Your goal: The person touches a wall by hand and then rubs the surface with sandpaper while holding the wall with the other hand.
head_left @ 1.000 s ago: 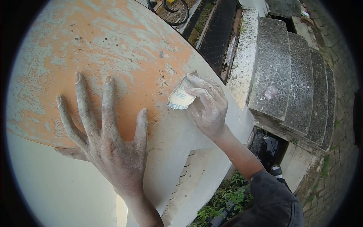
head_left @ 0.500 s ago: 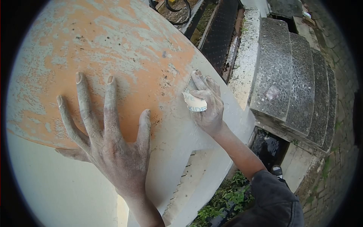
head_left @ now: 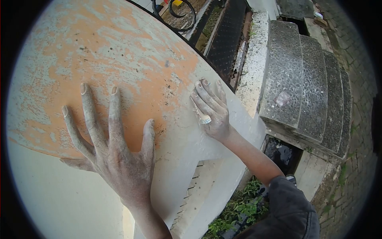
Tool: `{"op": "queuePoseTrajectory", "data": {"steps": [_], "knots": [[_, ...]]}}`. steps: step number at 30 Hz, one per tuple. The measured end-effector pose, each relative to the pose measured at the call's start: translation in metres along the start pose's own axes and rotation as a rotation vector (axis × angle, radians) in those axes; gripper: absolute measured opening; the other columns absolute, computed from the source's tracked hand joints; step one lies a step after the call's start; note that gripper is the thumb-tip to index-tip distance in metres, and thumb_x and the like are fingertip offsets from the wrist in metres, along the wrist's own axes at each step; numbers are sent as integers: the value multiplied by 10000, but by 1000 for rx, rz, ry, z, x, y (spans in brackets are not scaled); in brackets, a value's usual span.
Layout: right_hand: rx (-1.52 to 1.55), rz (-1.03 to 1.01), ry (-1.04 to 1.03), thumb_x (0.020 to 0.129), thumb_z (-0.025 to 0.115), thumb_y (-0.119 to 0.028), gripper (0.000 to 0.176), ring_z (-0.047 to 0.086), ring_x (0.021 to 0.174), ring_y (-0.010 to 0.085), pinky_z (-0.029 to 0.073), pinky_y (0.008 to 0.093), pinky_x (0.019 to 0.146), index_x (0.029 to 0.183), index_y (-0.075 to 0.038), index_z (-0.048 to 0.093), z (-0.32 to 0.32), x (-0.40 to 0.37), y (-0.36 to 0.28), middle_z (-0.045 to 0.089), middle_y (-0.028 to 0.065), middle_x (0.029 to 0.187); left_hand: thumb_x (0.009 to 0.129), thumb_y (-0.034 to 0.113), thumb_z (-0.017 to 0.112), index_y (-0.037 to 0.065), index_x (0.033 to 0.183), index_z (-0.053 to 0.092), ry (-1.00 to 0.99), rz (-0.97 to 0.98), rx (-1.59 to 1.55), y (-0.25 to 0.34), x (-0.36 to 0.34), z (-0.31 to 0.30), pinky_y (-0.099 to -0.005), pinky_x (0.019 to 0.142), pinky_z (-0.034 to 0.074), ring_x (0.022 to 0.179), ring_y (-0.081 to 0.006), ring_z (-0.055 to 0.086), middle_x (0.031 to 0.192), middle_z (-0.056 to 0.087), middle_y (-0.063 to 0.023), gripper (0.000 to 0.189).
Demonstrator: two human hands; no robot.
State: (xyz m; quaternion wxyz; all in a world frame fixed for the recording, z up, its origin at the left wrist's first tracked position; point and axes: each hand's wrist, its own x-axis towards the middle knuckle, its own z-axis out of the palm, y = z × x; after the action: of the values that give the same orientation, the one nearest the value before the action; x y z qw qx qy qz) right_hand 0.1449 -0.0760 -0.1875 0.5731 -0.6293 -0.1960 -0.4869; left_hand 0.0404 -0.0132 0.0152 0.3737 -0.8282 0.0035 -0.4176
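Observation:
My left hand [head_left: 123, 159], coated in pale dust, lies with fingers spread on a curved wall surface [head_left: 147, 95] of worn orange and grey-green paint. Against the right part of this surface, my right hand [head_left: 213, 113] presses a piece of sandpaper [head_left: 205, 119]. Only a little of the sandpaper's light, printed back shows beside the thumb; the rest is hidden under the palm and fingers. Dust covers the right hand too. Around it the surface is pale and whitish.
Dark metal fencing with a curled bar [head_left: 185, 18] stands beyond the top edge. To the right are speckled stone steps [head_left: 280, 75], a dark drain opening [head_left: 282, 155] and brick paving [head_left: 358, 131]. Green plants [head_left: 238, 207] grow below the right arm.
My right hand has turned and flattened over the sandpaper, so less of its printed back shows. The left hand stays spread in place. The view has shifted slightly.

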Motion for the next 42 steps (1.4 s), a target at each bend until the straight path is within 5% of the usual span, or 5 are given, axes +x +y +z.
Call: {"op": "queuePoseTrajectory", "data": {"steps": [25, 28, 35, 38, 42], "knots": [[120, 327, 246, 881, 523, -79, 343, 387, 1307, 270, 112, 589, 1085, 1222, -70, 564, 19, 22, -18, 493, 114, 1341, 646, 473, 741, 390, 1254, 515, -20, 3, -32, -1, 0, -1, -696, 1049, -39, 1392, -226, 184, 1474, 307, 95, 654], [146, 173, -37, 884, 519, -59, 361, 383, 1305, 294, 135, 573, 1085, 1244, -51, 544, 8, -39, -69, 492, 134, 1336, 645, 478, 742, 390, 1251, 518, -26, 7, -28, -1, 0, -3, -698, 1047, -39, 1392, -226, 181, 1476, 300, 98, 652], [153, 338, 270, 875, 529, -65, 344, 383, 1310, 268, 144, 591, 1079, 1217, -54, 563, 19, 11, -28, 502, 127, 1328, 641, 486, 743, 380, 1246, 527, 8, 24, -42, -2, -2, -1, -697, 1047, -43, 1391, -224, 186, 1477, 298, 98, 651], [193, 184, -77, 878, 515, -48, 365, 378, 1308, 291, 146, 569, 1086, 1241, -46, 546, 8, -57, -81, 487, 139, 1339, 640, 488, 742, 383, 1246, 526, 21, 22, -44, -2, 2, 0, -697, 1047, -42, 1391, -225, 186, 1477, 297, 99, 652], [109, 245, 94, 887, 512, -85, 343, 374, 1310, 290, 135, 580, 1086, 1225, -71, 566, 9, 1, -13, 488, 126, 1341, 626, 467, 757, 390, 1231, 534, 12, 20, -59, -2, -1, 1, -700, 1047, -46, 1390, -240, 179, 1474, 305, 92, 650]]}}
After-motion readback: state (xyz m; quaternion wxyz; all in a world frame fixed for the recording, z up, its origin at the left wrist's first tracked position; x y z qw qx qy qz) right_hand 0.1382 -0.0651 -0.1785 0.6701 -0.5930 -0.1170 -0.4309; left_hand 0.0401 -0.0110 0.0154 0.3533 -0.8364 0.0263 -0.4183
